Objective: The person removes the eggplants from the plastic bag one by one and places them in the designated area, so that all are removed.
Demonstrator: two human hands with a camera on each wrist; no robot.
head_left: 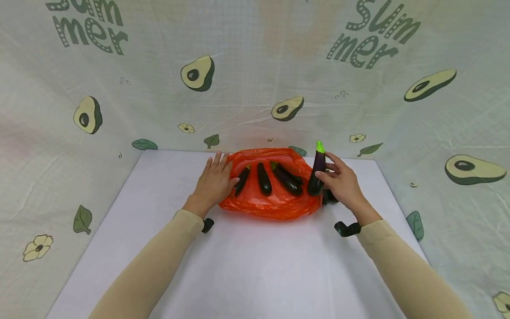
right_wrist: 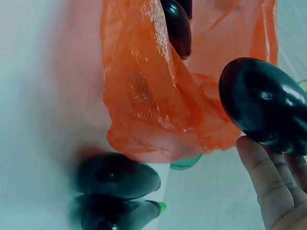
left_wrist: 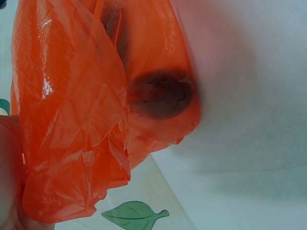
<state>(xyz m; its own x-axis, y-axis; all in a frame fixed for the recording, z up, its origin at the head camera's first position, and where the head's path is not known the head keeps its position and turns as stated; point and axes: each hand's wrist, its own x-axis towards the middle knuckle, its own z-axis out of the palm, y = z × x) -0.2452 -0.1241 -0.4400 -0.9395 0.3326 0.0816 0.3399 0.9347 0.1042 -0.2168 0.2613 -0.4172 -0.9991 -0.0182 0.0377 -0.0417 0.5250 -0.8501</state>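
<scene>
An orange plastic bag (head_left: 263,212) lies with its mouth wide in the middle of the table, several dark eggplants (head_left: 264,179) inside it. At the bag's left rim rests my left hand (head_left: 215,179), fingers straight and spread, its thumb reaching over the rim. In the left wrist view the crumpled plastic (left_wrist: 72,110) covers part of that hand. My right hand (head_left: 341,181) holds an eggplant (head_left: 317,170) with a bright green cap, cap upward, over the bag's right edge. The right wrist view shows the fingers (right_wrist: 268,177) against the held eggplant's glossy side.
Two more eggplants (right_wrist: 120,177) lie on the table just outside the bag's right end, partly hidden by my right hand in the head view. The white table (head_left: 255,266) backs onto a hanging cloth (head_left: 239,88) printed with avocados and leaves.
</scene>
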